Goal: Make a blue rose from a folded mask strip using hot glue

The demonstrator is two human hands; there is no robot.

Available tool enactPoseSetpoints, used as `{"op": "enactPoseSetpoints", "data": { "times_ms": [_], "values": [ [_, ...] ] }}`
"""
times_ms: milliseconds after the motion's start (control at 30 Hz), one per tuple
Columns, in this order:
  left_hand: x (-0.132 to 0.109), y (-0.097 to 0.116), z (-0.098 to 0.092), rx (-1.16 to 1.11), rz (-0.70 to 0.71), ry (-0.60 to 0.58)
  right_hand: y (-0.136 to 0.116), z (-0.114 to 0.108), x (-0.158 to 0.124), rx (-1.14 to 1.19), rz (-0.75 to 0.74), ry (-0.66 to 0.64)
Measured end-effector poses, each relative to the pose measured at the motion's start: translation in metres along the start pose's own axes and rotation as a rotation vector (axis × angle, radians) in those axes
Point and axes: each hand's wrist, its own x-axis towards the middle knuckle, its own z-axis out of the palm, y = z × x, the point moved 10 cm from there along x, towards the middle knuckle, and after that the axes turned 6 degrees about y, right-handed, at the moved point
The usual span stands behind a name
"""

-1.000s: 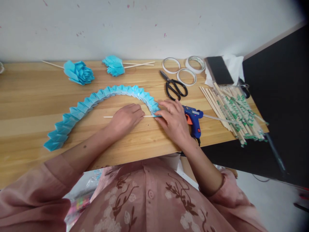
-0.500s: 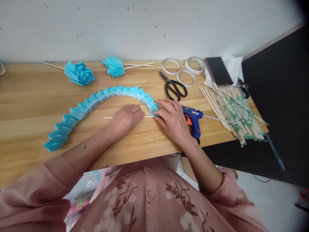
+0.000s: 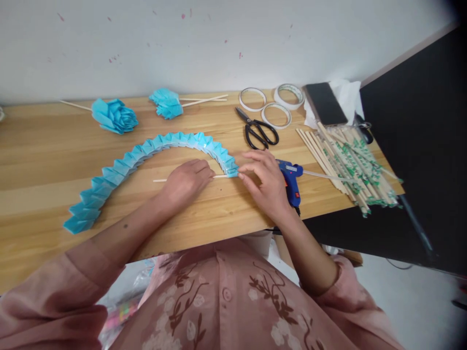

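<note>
1. One slim, pale wooden stick (image 3: pixel 220 176) meets the arched, blue pleated-paper strip (image 3: pixel 133 154) at its right end.
2. Left hand (image 3: pixel 188 182): fingers holding the stick; right hand (image 3: pixel 265 183): fingers slightly parted there.
3. Attaching, apparently; next calls for a steady stick.

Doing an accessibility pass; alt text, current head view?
Left hand over a thin stick on a wooden table, right hand at the right end of a blue folded-paper arch. Scissors, tape rolls and a glue gun lie at right; two blue flowers beyond.
</note>
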Motion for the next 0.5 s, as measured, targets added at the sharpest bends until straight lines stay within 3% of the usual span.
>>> {"op": "enactPoseSetpoints", "data": {
  "times_ms": [233, 500],
  "values": [
    [-0.002, -0.004, -0.003, -0.016, -0.012, 0.062, 0.003, -0.034, -0.008, 0.018, 0.05, 0.286],
    [-0.003, -0.007, -0.005, -0.005, -0.053, 0.045, 0.007, -0.034, -0.012, 0.076, 0.071, 0.315]
  ]
}}
